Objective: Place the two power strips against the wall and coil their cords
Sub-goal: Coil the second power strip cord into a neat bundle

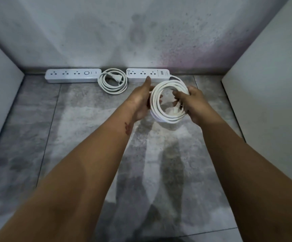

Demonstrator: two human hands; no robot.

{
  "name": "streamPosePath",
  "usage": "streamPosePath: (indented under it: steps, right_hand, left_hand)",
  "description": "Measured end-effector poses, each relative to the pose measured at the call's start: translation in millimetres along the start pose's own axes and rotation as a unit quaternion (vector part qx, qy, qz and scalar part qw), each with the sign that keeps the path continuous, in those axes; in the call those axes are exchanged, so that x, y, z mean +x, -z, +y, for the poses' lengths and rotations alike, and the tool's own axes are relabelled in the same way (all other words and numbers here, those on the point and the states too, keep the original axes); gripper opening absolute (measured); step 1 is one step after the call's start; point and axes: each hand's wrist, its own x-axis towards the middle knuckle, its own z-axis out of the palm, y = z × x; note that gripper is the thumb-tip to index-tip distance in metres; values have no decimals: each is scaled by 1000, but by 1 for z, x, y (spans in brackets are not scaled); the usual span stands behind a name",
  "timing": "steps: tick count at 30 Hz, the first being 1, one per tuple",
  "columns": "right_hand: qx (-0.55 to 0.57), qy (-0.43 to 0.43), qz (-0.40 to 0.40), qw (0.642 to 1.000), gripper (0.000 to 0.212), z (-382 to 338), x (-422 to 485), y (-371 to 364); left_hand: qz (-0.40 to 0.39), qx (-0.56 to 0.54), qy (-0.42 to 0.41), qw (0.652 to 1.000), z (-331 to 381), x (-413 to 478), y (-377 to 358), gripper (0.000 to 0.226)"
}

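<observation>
floor (pixel 82 119): gray tiles, stained wall (pixel 89 32) behind, pale panels (pixel 272 75) either side | left strip (pixel 71 75), right strip (pixel 141 74): along floor's back edge, against wall | coiled cord (pixel 112 90): flat between them | second coil (pixel 169 84): right hand (pixel 194 103) grips it, left hand (pixel 141 100) touches it, fingers straight

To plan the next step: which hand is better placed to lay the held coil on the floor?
Right hand: its fingers grip the coiled cord; the left hand only touches it, fingers straight.
</observation>
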Motion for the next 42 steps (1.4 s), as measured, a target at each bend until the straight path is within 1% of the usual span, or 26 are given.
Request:
streamPosePath:
  steps: [4, 10, 13, 19, 22, 24, 27, 30, 32, 36, 38, 40, 42]
  right_hand:
    - [112, -31, 54, 992, 5, 6, 6, -2]
    - [167, -22, 123, 978, 6, 11, 14, -15]
    - [214, -24, 147, 965, 14, 13, 16, -21]
    - [170, -9, 176, 970, 22, 15, 17, -27]
    - [177, -10, 181, 967, 19, 14, 17, -28]
    - [202, -12, 183, 962, 17, 12, 18, -29]
    - [231, -11, 184, 955, 19, 11, 18, -33]
    - [256, -23, 173, 951, 24, 9, 18, -37]
    - [263, -49, 162, 950, 25, 7, 16, -39]
    - [235, -108, 159, 953, 27, 8, 17, -36]
    - [225, -137, 156, 952, 26, 8, 15, -33]
    - [197, -174, 158, 952, 33, 7, 14, -32]
    - [189, -199, 159, 948, 31, 6, 12, -33]
  left_hand:
    - [8, 2, 20, 1000, -12, 4, 2, 55]
    - [-10, -14, 30, 999, -20, 10, -6, 53]
    - [-11, 5, 31, 999, -20, 14, -11, 51]
    - [6, 79, 18, 997, -23, 24, -13, 47]
    - [22, 76, 25, 997, -22, 26, -15, 48]
    - [29, 55, 41, 997, -19, 25, -16, 51]
    - [33, 38, 102, 994, -17, 24, -18, 68]
    - [-12, 50, 169, 984, -20, 22, -21, 81]
    - [-28, 33, 180, 983, -25, 25, -21, 88]
    - [-7, 9, 176, 984, -32, 30, -16, 81]
    - [-12, -36, 161, 986, -33, 33, -17, 82]
    - [-9, -88, 138, 986, -33, 35, -21, 79]
    - [6, -164, 116, 980, -37, 39, -26, 75]
